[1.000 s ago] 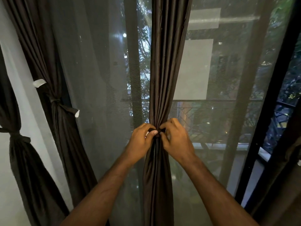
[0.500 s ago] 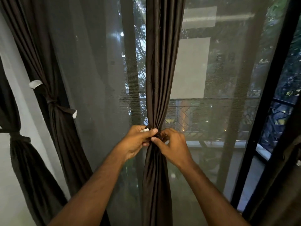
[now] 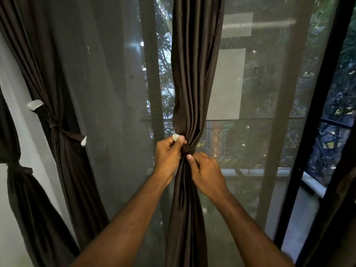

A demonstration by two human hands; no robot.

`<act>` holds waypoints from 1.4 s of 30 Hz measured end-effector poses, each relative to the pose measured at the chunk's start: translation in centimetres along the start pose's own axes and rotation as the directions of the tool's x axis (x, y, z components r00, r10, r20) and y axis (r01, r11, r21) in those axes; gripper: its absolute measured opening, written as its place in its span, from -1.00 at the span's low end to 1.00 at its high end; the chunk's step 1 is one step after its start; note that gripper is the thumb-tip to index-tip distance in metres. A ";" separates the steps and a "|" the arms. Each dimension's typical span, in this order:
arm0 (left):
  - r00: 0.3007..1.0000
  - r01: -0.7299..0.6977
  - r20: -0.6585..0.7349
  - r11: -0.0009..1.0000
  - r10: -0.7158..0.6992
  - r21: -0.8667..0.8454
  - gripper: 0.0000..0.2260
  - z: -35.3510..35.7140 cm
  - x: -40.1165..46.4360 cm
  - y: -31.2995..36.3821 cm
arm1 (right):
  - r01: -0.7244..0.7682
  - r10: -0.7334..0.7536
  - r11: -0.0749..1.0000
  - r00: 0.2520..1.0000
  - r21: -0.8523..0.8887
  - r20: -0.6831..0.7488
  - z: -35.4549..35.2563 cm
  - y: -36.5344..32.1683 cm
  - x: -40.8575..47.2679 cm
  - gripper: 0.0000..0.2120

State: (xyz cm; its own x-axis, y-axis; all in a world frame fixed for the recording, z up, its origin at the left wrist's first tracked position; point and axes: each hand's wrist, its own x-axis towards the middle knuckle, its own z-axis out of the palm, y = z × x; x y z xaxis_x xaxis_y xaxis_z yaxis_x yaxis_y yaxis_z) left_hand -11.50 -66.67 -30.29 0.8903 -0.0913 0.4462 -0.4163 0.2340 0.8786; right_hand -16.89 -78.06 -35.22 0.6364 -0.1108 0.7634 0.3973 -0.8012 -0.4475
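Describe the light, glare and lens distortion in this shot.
Head view: dim, even light, left hand and right hand sharp on the tie round the middle curtain; head view: a bright dot and a pale rectangle look like reflections in the glass; head view: the wide lens tilts the black door frame and the left curtain.

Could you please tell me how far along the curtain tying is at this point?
Done: the far-left curtain and its neighbour hang tied. In hand: the middle curtain is bunched; left hand pinches the tie's white tip, right hand grips at the knot. Left: likely tightening, releasing.
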 end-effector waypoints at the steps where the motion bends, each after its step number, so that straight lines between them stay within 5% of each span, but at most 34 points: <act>1: 0.999 0.008 -0.046 1.000 -0.008 -0.018 -0.77 0.3 0.7 0.4 | 0.011 -0.011 1.000 1.000 -0.008 -0.009 -0.2 0.1 0.1 -0.67; 8: 0.977 0.048 -0.205 0.998 -0.053 -0.031 -0.81 0.7 5.4 -1.8 | 0.081 -0.080 0.996 0.996 0.022 -0.031 0.6 -0.7 -1.7 -0.65; 12: 0.994 0.074 -0.085 0.993 -0.066 0.095 -0.73 -0.5 3.7 -1.0 | 0.071 -0.072 0.995 0.997 0.077 0.004 0.6 0.7 -2.5 -0.62; 15: 0.997 0.033 0.063 0.992 -0.041 0.119 -0.72 -1.5 3.2 -0.8 | -0.094 0.090 0.963 0.996 0.251 0.031 1.0 1.2 -2.5 -0.64; 18: 0.990 0.027 0.138 0.996 -0.040 0.089 -0.79 -2.5 3.1 -0.9 | -0.346 0.304 0.822 0.938 0.452 0.165 1.4 1.5 -1.7 -0.83; 25: 0.992 0.083 0.097 0.997 -0.083 0.006 -0.86 -2.0 3.0 -1.6 | -0.268 0.257 0.962 0.949 0.040 0.185 1.1 1.3 2.4 -0.56; 30: 0.988 -0.021 -0.145 0.964 0.061 0.264 -0.64 -0.4 5.1 -1.9 | -0.098 0.146 0.966 0.970 -0.240 0.193 1.2 0.5 3.4 -0.55; 34: 0.961 0.041 -0.269 0.935 0.059 0.352 -0.62 0.5 6.6 -2.4 | -0.048 0.075 0.985 0.984 -0.164 0.161 1.3 -0.6 2.8 -0.62; 42: 0.967 0.136 -0.251 0.929 -0.049 0.343 -0.81 0.6 8.2 -4.2 | -0.075 0.071 0.997 0.989 0.024 0.132 1.7 -0.2 1.6 -0.64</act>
State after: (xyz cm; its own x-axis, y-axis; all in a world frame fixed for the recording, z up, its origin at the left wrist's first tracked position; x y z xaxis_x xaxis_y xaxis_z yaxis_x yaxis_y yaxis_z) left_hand -2.55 -68.96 -30.26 0.9273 0.1431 0.3457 -0.3292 -0.1270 0.9357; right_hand -14.84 -77.08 -34.72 0.7447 -0.0892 0.6614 0.3640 -0.7763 -0.5146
